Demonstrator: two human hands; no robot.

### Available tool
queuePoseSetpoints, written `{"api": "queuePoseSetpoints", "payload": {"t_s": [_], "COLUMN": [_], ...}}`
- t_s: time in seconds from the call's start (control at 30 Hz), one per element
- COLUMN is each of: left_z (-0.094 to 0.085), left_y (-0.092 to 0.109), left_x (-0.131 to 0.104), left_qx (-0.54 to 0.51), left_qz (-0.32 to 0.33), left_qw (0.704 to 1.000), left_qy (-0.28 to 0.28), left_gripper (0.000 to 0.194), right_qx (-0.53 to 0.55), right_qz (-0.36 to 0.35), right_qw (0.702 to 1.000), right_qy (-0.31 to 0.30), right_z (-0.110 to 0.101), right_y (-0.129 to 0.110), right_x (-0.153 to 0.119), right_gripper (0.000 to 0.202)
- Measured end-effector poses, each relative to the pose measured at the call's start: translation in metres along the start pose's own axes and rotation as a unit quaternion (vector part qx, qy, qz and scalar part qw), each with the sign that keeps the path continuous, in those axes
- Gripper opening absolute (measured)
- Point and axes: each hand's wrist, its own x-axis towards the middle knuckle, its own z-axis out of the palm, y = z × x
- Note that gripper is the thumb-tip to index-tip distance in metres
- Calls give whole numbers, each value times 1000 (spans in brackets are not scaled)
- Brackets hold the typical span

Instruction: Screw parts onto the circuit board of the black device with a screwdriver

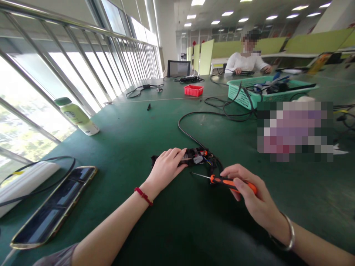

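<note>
My left hand (167, 165) lies over a black electronic device (191, 158), its fingers closed around the casing and holding it on the table. The device's right end is opened up, with a grey part, a red-orange part and thin coloured wires showing. A black cable (191, 137) runs from it toward the back. In my right hand (249, 188) is a screwdriver (227, 181) with an orange and black handle. Its thin shaft points left, and the tip is just in front of the device, seemingly apart from it. The device's left part is mostly hidden under my left hand.
A phone (59, 203) and a white object (27, 184) with a cable lie at left, near a green-capped bottle (79, 117). Farther back are a red tray (193, 90) and a green basket (241, 96) of tools and cables. A person (245, 62) sits across the table (155, 125).
</note>
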Motion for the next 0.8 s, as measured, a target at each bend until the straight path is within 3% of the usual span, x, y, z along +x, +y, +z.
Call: {"api": "queuePoseSetpoints", "payload": {"t_s": [0.1, 0.37, 0.8], "left_z": [0, 0, -2], "left_y": [0, 0, 2], "left_x": [0, 0, 1], "left_qx": [-3, -6, 4], "left_qz": [0, -2, -2], "left_qw": [1000, 1000, 1000], "left_qy": [-4, -4, -3], "left_gripper": [39, 40, 41], "right_qx": [-7, 44, 57], "right_qz": [-1, -3, -7], "right_qw": [1000, 986, 982], "right_qy": [17, 159, 179], "right_z": [-5, -18, -19], "right_y": [-4, 2, 4], "right_x": [1, 5, 6], "right_gripper": [23, 24, 24]}}
